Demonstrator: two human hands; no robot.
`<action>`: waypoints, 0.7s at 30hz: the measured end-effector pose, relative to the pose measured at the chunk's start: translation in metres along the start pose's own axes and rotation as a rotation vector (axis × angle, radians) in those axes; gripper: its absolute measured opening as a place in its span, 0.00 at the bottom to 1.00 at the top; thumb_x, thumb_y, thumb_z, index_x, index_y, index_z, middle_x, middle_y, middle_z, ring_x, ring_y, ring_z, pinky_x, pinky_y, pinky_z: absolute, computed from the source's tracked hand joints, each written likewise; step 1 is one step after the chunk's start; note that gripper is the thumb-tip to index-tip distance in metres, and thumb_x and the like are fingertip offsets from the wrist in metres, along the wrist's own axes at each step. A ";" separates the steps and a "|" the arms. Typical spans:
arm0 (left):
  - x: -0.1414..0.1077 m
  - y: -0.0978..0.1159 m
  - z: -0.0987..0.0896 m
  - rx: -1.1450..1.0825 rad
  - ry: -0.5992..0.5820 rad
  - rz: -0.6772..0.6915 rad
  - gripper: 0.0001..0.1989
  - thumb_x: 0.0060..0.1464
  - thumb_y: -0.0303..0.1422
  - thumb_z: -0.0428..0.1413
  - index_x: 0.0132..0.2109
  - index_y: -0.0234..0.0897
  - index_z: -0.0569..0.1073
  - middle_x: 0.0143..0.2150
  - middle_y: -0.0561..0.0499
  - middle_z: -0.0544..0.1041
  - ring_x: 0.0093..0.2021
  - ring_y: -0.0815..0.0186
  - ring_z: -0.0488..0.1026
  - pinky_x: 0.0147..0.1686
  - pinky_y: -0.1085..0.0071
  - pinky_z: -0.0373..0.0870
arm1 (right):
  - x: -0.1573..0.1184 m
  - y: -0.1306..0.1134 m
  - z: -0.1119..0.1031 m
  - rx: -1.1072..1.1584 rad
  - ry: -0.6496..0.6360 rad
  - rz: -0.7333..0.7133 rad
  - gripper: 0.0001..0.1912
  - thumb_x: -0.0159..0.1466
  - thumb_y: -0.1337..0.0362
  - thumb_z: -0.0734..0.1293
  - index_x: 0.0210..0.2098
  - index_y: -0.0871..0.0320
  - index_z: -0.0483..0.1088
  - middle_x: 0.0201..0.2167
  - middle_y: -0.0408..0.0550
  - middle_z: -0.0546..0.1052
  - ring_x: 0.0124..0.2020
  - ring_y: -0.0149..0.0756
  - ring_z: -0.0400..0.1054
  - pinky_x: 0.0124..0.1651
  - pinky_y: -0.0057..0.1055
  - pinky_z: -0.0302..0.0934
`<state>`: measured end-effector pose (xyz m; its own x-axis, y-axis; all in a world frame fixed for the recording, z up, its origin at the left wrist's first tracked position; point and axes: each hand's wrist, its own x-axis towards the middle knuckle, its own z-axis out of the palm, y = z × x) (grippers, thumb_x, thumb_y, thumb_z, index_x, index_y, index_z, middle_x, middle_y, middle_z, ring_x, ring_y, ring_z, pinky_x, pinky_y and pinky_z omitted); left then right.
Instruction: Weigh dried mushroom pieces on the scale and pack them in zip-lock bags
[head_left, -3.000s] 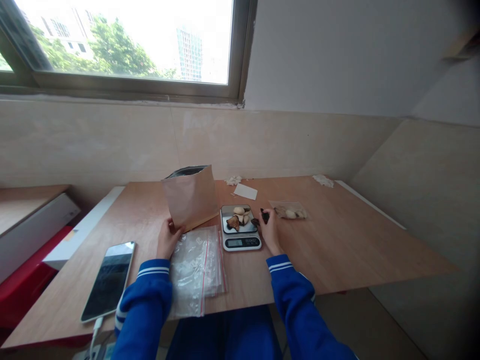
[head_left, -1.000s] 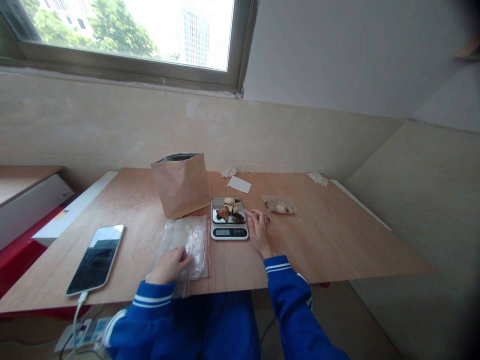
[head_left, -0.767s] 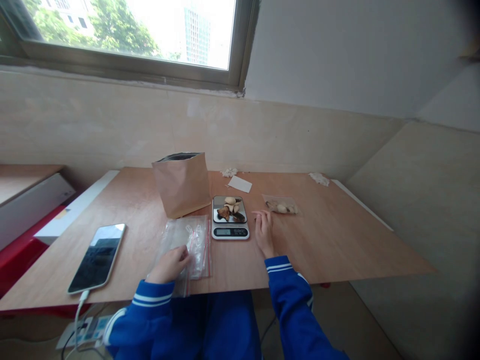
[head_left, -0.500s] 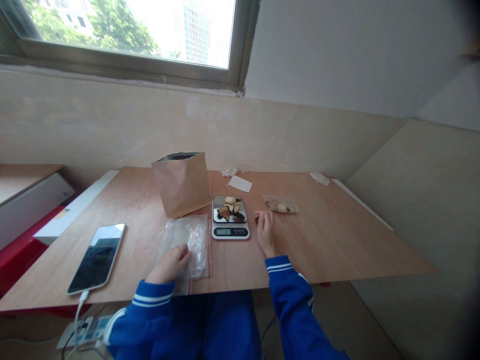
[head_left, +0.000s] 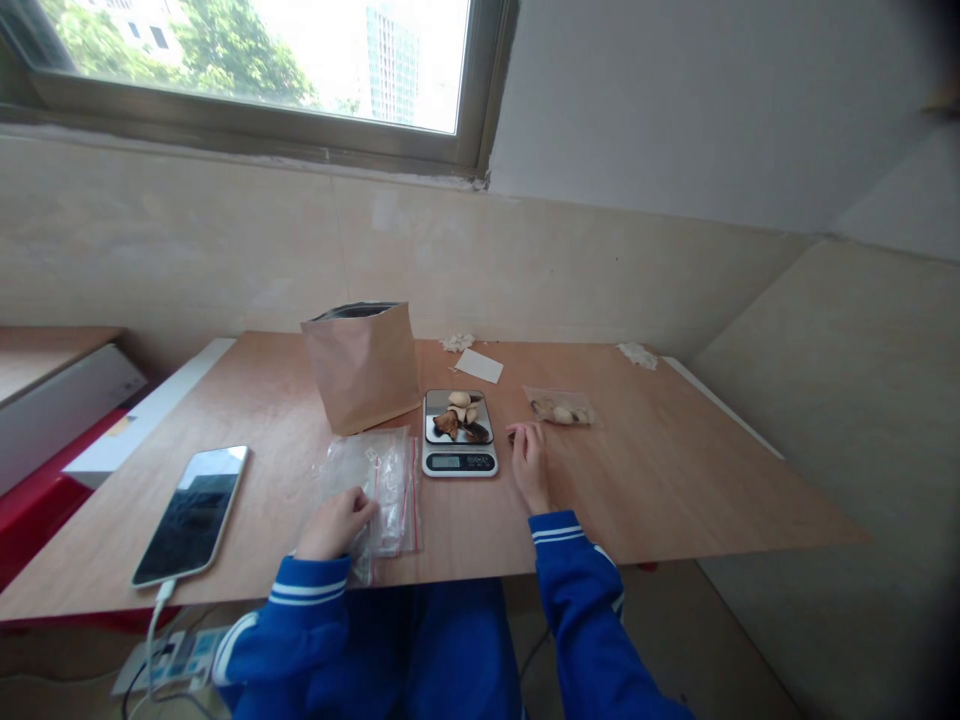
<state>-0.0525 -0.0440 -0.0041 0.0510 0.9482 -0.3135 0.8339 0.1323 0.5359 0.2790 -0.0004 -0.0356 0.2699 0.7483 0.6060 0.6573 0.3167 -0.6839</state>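
A white digital kitchen scale [head_left: 460,463] sits in the middle of the wooden table [head_left: 675,480]. On its shiny top is a little heap of dried food pieces [head_left: 461,408]. Some are pale, one is brown with a dark edge, and one at the front right is very dark.

The right hand [head_left: 529,470] is just to the right of the scale, with a small gap between them. Its fingers are curled in, and the heap is to the left of the fingertips. There is a tiny dark spot at the tips, but I can't tell if the fingers are pinching something. A small clear bag [head_left: 562,408] with more pieces inside lies flat just past these fingers, a bit to the right.

The left hand [head_left: 337,522] lies on a pile of clear zip bags [head_left: 390,490] with red lines. Its fingers are bent under, so I can't tell if they are gripping a bag. The scale is well off to the right of these fingers.

Behind the pile, a brown paper pouch [head_left: 364,370] stands up with its top open. A phone [head_left: 193,515] lies far to the left, with a white cable [head_left: 163,592] plugged in.
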 end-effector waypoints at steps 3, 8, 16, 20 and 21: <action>0.004 -0.011 0.001 0.008 0.040 -0.028 0.11 0.53 0.38 0.50 0.27 0.38 0.68 0.26 0.50 0.74 0.31 0.62 0.70 0.33 0.68 0.59 | 0.000 -0.001 -0.001 -0.004 0.000 -0.003 0.17 0.71 0.58 0.52 0.35 0.55 0.68 0.35 0.50 0.71 0.41 0.42 0.66 0.47 0.41 0.62; 0.008 -0.026 -0.002 0.022 0.142 -0.091 0.13 0.55 0.40 0.49 0.26 0.38 0.67 0.26 0.49 0.73 0.31 0.61 0.71 0.33 0.68 0.60 | 0.000 -0.005 -0.003 -0.013 0.011 -0.001 0.17 0.71 0.58 0.52 0.35 0.55 0.68 0.35 0.51 0.72 0.41 0.42 0.66 0.46 0.41 0.62; 0.011 -0.002 -0.033 -0.262 0.482 0.146 0.19 0.56 0.49 0.48 0.37 0.36 0.70 0.34 0.45 0.75 0.37 0.55 0.73 0.41 0.58 0.69 | 0.000 -0.015 -0.002 -0.054 -0.054 -0.082 0.16 0.71 0.60 0.53 0.39 0.55 0.70 0.38 0.52 0.72 0.43 0.42 0.67 0.49 0.42 0.62; 0.042 0.004 -0.067 -0.287 0.955 0.264 0.34 0.49 0.46 0.58 0.58 0.30 0.62 0.56 0.36 0.66 0.56 0.47 0.65 0.56 0.47 0.62 | 0.003 -0.023 -0.001 -0.051 -0.051 -0.118 0.16 0.70 0.62 0.53 0.43 0.55 0.72 0.41 0.52 0.72 0.46 0.42 0.67 0.51 0.41 0.62; 0.054 0.004 -0.074 -0.293 0.991 0.299 0.40 0.47 0.46 0.60 0.61 0.28 0.58 0.60 0.33 0.62 0.61 0.45 0.60 0.60 0.46 0.57 | 0.006 -0.027 -0.001 -0.041 -0.048 -0.128 0.16 0.70 0.62 0.53 0.44 0.55 0.72 0.41 0.53 0.73 0.47 0.42 0.67 0.52 0.41 0.62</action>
<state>-0.0872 0.0294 0.0390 -0.3466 0.7481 0.5658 0.6906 -0.2047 0.6937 0.2637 -0.0050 -0.0135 0.1492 0.7306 0.6663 0.7128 0.3875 -0.5846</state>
